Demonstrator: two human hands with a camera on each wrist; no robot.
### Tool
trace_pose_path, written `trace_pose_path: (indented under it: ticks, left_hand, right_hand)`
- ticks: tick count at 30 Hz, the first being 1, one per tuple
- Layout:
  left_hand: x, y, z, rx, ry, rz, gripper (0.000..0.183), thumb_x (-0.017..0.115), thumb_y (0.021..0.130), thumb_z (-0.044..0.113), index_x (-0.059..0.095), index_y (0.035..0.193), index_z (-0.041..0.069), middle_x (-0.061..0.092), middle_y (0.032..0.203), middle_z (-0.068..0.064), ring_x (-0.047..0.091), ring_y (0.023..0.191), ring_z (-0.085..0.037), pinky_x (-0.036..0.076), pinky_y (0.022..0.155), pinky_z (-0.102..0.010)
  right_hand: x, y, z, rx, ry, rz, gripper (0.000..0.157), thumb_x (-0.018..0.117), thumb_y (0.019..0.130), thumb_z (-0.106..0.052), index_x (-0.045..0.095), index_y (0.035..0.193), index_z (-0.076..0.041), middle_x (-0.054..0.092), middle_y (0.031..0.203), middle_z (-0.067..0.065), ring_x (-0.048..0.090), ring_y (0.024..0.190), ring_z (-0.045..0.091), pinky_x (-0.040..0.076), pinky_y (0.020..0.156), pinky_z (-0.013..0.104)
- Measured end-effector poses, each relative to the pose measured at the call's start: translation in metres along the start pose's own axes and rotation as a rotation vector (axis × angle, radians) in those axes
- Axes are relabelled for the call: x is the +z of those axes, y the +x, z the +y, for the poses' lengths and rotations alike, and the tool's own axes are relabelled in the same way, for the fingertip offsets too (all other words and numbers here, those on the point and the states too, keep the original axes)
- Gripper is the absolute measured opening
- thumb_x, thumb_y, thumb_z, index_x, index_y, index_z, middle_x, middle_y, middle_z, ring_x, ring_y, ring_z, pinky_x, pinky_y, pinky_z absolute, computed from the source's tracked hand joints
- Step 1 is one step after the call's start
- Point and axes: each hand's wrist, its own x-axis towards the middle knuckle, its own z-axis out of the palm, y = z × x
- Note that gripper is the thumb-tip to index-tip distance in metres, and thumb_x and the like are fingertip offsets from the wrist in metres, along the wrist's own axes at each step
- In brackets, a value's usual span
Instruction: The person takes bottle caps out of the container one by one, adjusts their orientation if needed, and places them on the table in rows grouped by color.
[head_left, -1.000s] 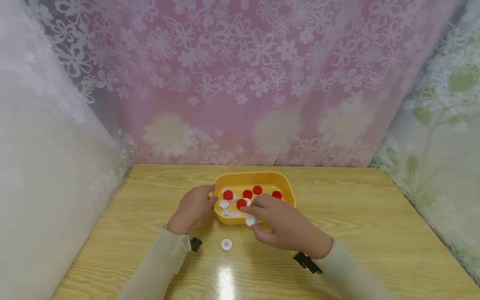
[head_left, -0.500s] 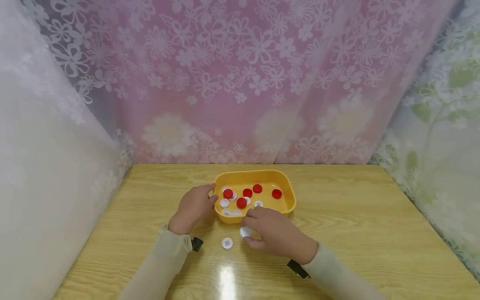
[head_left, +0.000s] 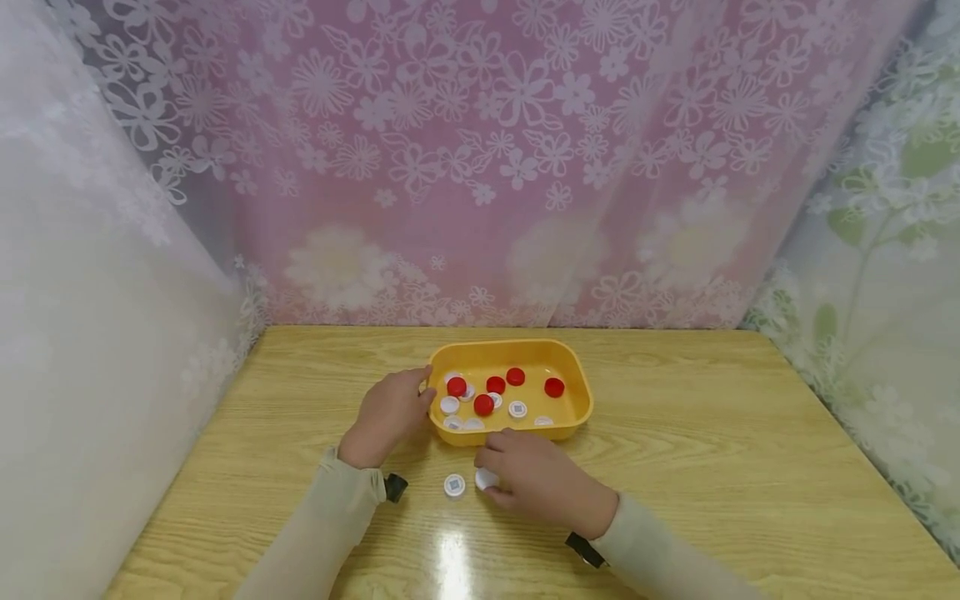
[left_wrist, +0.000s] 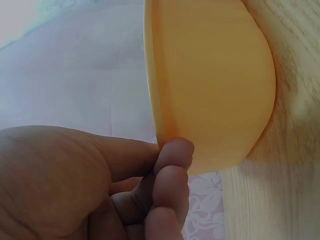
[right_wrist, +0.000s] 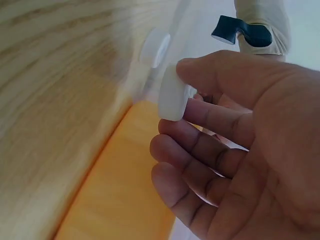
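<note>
My left hand pinches the rim of a yellow plastic tray at its left end; the left wrist view shows the fingertips against the tray's wall. Several red caps and white caps lie inside the tray, among them a red cap at the right. In front of the tray, my right hand holds a white round cap between thumb and fingers, low over the table. To its left, another white cap lies on the table with its marked face up.
The wooden table reaches back to a pink flowered curtain. Pale curtains hang along the left and right sides. A light reflection shows on the table's front part.
My right hand has come out from over the tray's front edge toward me and down, carrying the white cap close to the one on the table. The left hand stays at the tray.
</note>
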Motion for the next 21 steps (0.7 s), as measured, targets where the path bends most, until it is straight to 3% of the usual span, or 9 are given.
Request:
trace_pose_path:
  ticks: [8,21]
  left_hand:
    - [0.001,-0.001,0.0,0.008,0.014,0.01,0.048,0.064,0.104,0.025,0.058,0.147,0.006,0.063,0.143,-0.013,0.061,0.128,-0.034,0.05,0.104,-0.05]
    - [0.003,0.001,-0.002,0.019,0.002,0.007,0.048,0.06,0.106,0.025,0.055,0.15,0.006,0.061,0.145,-0.012,0.06,0.13,-0.032,0.05,0.103,-0.05]
  right_hand:
    - [0.01,0.003,-0.001,-0.008,0.009,-0.027,0.016,0.079,0.093,-0.026,0.074,0.105,-0.018,0.062,0.096,-0.007,0.053,0.085,0.01,0.052,0.084,0.025]
    - [0.02,0.005,0.002,0.02,0.055,-0.053,0.014,0.078,0.093,-0.025,0.071,0.105,-0.021,0.064,0.099,-0.01,0.055,0.086,0.007,0.052,0.083,0.026]
